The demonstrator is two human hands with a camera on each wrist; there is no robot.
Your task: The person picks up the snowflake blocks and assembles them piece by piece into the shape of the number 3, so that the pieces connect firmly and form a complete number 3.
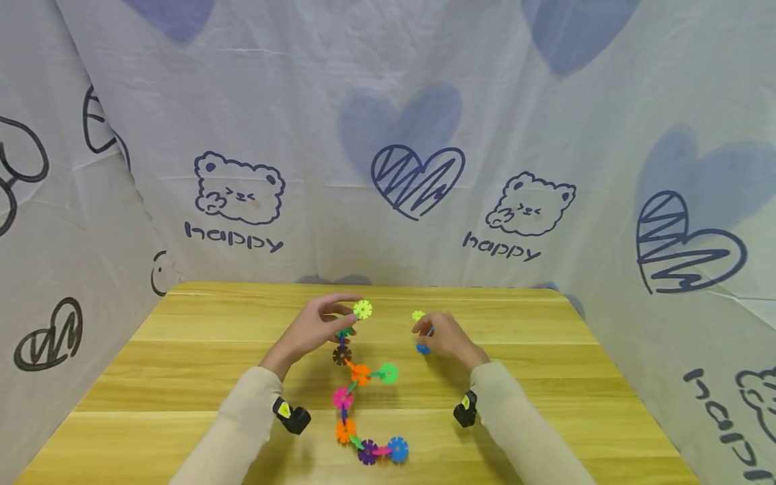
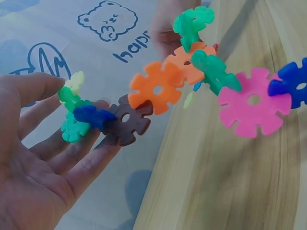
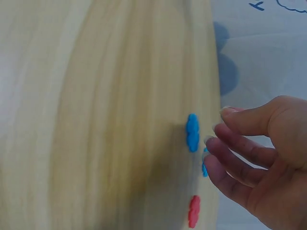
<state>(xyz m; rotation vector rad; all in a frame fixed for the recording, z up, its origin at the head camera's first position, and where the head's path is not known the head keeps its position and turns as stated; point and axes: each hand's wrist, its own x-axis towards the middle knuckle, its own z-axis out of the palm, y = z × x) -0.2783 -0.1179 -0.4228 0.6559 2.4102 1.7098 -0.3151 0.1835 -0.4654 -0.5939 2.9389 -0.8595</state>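
My left hand point(image 1: 310, 331) pinches the upper end of a chain of interlocking snowflake discs point(image 1: 343, 397), near a yellow-green disc point(image 1: 362, 309). In the left wrist view the fingers point(image 2: 79, 165) lie around a teal disc point(image 2: 74, 128), a blue one and a brown disc point(image 2: 126, 120). Orange, green, pink, purple and blue discs follow along the chain, with a green side branch point(image 1: 389, 373). My right hand point(image 1: 447, 335) hovers over loose discs at the right, fingers bent and nothing visible between them. Beside it are a yellow disc point(image 1: 418, 314) and a blue disc point(image 1: 423, 349).
A wood-grain table point(image 1: 521, 404) lies under both hands. White cloth point(image 1: 327, 222) printed with hearts and bears hangs behind and at the sides. In the right wrist view a red disc point(image 3: 194, 211) lies near a blue disc point(image 3: 192, 133).
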